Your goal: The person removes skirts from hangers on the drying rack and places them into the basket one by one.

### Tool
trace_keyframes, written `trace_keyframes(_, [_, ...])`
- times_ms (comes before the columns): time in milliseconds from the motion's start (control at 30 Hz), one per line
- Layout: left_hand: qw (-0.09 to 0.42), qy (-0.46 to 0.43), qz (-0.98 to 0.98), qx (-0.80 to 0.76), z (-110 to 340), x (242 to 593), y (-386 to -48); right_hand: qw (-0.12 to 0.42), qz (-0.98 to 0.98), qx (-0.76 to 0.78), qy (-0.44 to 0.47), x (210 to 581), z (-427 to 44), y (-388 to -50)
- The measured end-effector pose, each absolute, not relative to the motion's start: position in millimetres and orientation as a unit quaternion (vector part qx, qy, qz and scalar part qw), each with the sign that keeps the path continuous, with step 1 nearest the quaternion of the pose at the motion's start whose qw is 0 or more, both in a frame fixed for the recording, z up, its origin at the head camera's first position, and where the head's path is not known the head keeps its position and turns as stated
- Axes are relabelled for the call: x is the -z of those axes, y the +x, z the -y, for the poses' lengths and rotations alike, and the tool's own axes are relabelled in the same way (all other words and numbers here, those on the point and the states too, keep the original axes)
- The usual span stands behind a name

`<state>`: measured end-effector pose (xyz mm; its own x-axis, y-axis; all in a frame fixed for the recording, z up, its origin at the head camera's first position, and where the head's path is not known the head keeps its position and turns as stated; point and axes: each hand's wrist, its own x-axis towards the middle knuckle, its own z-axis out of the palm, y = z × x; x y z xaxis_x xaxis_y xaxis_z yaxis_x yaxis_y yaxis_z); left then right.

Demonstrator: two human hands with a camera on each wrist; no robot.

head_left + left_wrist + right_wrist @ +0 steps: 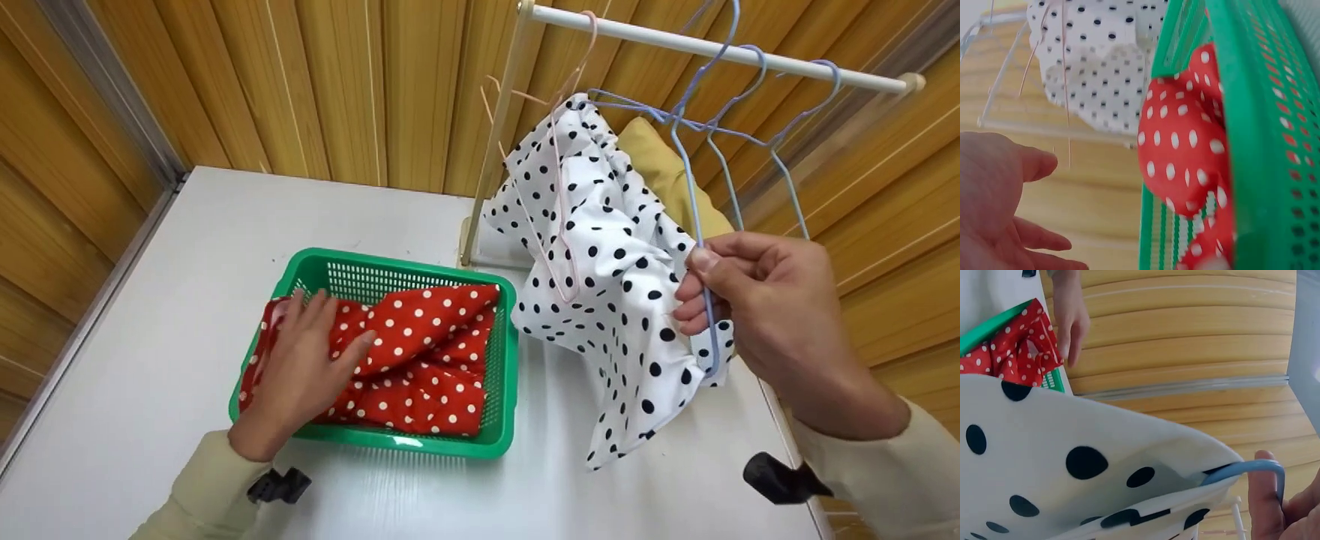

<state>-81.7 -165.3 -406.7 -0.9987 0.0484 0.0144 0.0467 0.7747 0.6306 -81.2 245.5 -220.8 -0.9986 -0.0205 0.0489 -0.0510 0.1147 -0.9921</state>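
My right hand (780, 315) pinches the side of a blue hanger (690, 187) between thumb and fingers. White cloth with black dots (622, 285) drapes from this hanger; in the right wrist view the hanger's blue end (1241, 468) pokes out of the cloth (1027, 455) beside my fingers. My left hand (300, 367), its fingers spread, is over the left part of a green basket (506, 375). Red cloth with white dots (420, 322) lies crumpled in that basket. In the left wrist view the left hand (994, 202) holds nothing and is apart from the basket.
A white rack rail (675, 41) on a post (495, 142) carries a pink hanger (559, 172) and several blue hangers (795, 180). Yellow cloth (652, 161) hangs behind the dotted one. The white table (150, 315) meets wood-slat walls (337, 90).
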Motion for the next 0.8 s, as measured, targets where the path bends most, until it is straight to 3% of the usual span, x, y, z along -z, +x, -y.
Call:
trace_keyframes(233, [0.153,0.127,-0.909,-0.366,84.7,401.4,-118.4,0.025,0.738,-0.673,0.036,223.9,-235.7,-71.9])
trace_keyframes(433, [0.271,0.085,-0.782,-0.554,40.2,412.3,-157.0,0.027,0.73,-0.683,0.029,227.3,-235.0,-64.2])
trace_keyframes(600, [0.313,-0.001,-0.613,-0.726,13.8,429.3,-169.4,0.022,0.717,-0.694,0.051,229.9,-239.0,-61.1])
trace_keyframes(800, [0.338,0.0,-0.489,-0.804,-23.8,441.5,-164.0,0.023,0.703,-0.707,0.073,232.8,-239.3,-61.1])
